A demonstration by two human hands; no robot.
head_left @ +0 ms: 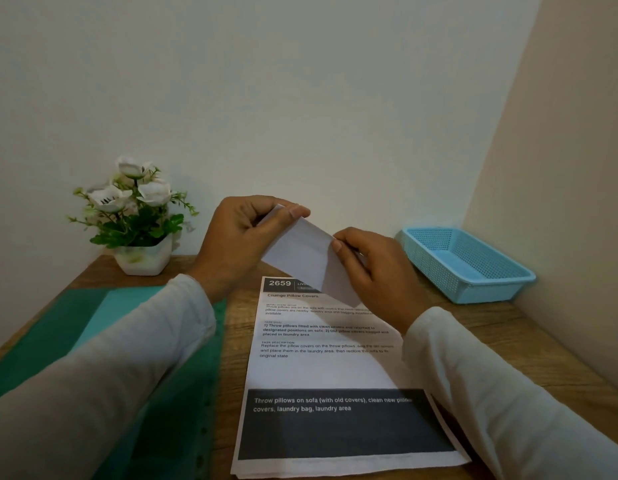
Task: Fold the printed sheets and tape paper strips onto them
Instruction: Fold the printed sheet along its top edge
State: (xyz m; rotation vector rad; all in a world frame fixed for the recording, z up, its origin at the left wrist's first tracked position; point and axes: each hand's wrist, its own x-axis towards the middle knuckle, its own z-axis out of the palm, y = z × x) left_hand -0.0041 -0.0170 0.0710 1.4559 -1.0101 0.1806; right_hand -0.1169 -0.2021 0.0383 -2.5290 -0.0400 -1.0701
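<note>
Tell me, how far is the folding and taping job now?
Done: little shows; the printed sheet lies flat on the table, with no strip taped on. In hand: the left hand and right hand pinch a small folded paper above it. Left: folding the sheets and taping; no tape is visible.

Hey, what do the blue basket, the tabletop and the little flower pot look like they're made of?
Blue basket: moulded plastic, matte, judging by its uniform colour and grid of small holes. Tabletop: wood or wood-look laminate; brown grain streaks show, which one is unclear. Flower pot: glossy white, faceted, probably ceramic or plastic.
</note>
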